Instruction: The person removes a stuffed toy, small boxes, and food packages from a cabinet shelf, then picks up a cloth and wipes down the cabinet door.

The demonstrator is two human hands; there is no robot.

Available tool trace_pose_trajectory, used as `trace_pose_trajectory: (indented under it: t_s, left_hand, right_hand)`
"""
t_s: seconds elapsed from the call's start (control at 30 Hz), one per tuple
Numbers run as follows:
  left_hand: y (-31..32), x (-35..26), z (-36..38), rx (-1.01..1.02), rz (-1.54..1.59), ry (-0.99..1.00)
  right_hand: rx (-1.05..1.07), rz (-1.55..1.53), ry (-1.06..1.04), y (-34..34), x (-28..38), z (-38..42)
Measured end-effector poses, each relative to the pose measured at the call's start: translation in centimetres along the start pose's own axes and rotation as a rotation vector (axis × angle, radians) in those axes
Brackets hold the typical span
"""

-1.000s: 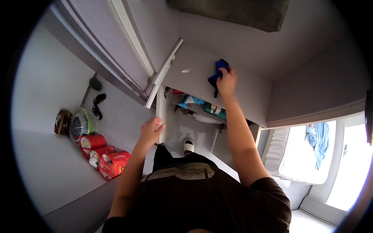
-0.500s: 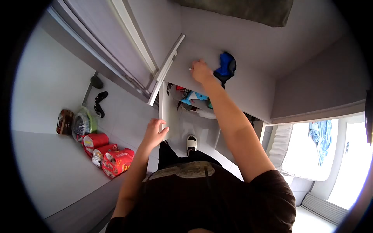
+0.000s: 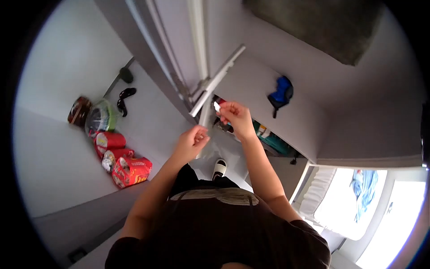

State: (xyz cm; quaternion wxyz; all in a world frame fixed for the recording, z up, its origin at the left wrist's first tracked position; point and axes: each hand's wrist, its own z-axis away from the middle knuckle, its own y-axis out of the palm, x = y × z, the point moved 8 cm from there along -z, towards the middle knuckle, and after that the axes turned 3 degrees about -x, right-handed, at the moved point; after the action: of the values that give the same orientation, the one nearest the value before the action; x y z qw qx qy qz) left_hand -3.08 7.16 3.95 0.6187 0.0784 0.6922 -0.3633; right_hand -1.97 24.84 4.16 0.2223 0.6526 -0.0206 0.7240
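Between the fingertips of my right hand is a small white object, too small to identify. That hand is closed and hovers over the opening below the grey shelf. My left hand is lower and to the left, its fingers curled beside the pale edge of the opening; whether it holds anything is unclear. A blue and black item lies on the shelf, right of my right hand. Colourful items, one of them teal, show in the opening beneath.
A white rail-like panel edge juts out just above my hands. Red packages, a clear-wrapped basin and black sandals are on the left floor. A bed stands at the right.
My right hand has drawn back from the shelf surface towards my body, with the small white object. My left hand has moved slightly closer to it. The view has turned and shifted.
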Motion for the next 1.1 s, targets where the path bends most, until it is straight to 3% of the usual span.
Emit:
trace_pose_trajectory:
  t_s: [0.07, 0.1, 0.17, 0.2, 0.3, 0.4, 0.67, 0.8, 0.93, 1.0, 1.07, 1.1]
  left_hand:
    - [-1.5, -1.9, -0.6, -0.078, 0.237, 0.079]
    - [-2.3, -2.4, -0.8, -0.105, 0.233, 0.075]
    - [-3.7, -2.6, -1.3, -0.08, 0.551, 0.001]
    - [-5.1, -2.0, -1.6, -0.145, 0.344, 0.024]
    - [-9.8, -2.2, -1.8, -0.214, 0.127, 0.148]
    - [-14.7, 0.5, -1.3, -0.179, 0.253, 0.069]
    - [-33.6, 12.9, 0.7, -0.354, 0.254, -0.063]
    - [-41.7, 15.9, -0.2, -0.302, 0.158, -0.099]
    - [-45.1, 14.8, -1.7, -0.165, 0.066, -0.027]
    - [-46.3, 15.4, -2.6, -0.161, 0.204, 0.022]
    - [-46.8, 15.5, -3.7, -0.17, 0.234, -0.001]
    - [-47.0, 15.1, -4.1, -0.142, 0.204, 0.026]
  right_hand:
    - [0.061, -0.056, 0.008, 3.0, -0.2, 1.4]
    - [0.101, -0.061, -0.004, 4.5, -0.1, 2.0]
    - [0.125, -0.064, -0.011, 6.9, -0.3, 3.0]
    - [0.113, -0.064, -0.005, 8.1, -0.6, 3.3]
    - [0.074, -0.105, 0.033, 11.9, -2.0, 2.8]
    - [0.057, -0.079, 0.061, 16.9, -3.9, 1.2]
    - [0.172, 0.04, 0.083, 36.5, -8.8, -7.1]
    - [0.259, 0.167, -0.049, 45.2, -8.2, -10.3]
    - [-0.234, 0.801, -0.96, 44.0, 4.8, -5.9]
    - [-0.711, 0.954, -1.3, 36.7, 8.6, -2.2]
    - [-1.19, 0.671, -1.065, 25.8, 12.6, -0.8]
    - [-1.309, 0.565, -1.004, 21.4, 13.6, -0.5]
